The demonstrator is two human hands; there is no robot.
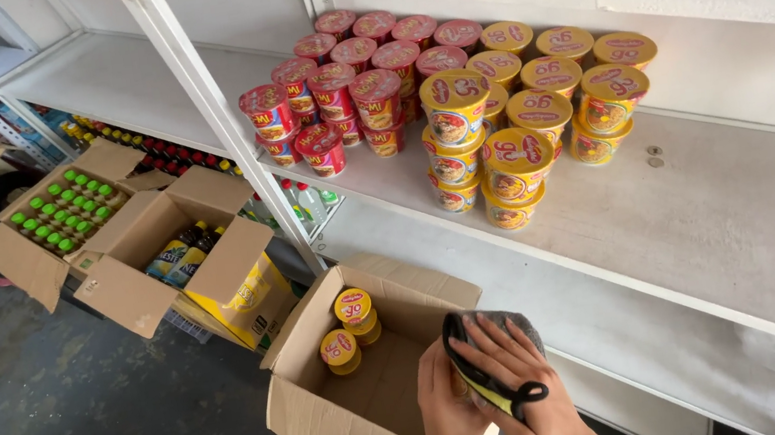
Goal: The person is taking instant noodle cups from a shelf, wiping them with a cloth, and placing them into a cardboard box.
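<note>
Nearest: both hands hold a dark grey cloth pouch w/ black-yellow strap (488, 360) above the rim of an open cardboard box (335, 422). Left hand (447, 411) grips it from below; right hand (522, 385) lies over it, fingers spread. Inside box: two yellow noodle cups (348, 329). Beyond, on white shelf (712, 222): stacked yellow cups (515, 119), then red cups (349, 87). Far left: box of green-capped bottles (64, 212).

Bright, even daylight; soft shadows under white shelf (710, 213); sharp centre, wide-angle bending at edges; no glare.
</note>
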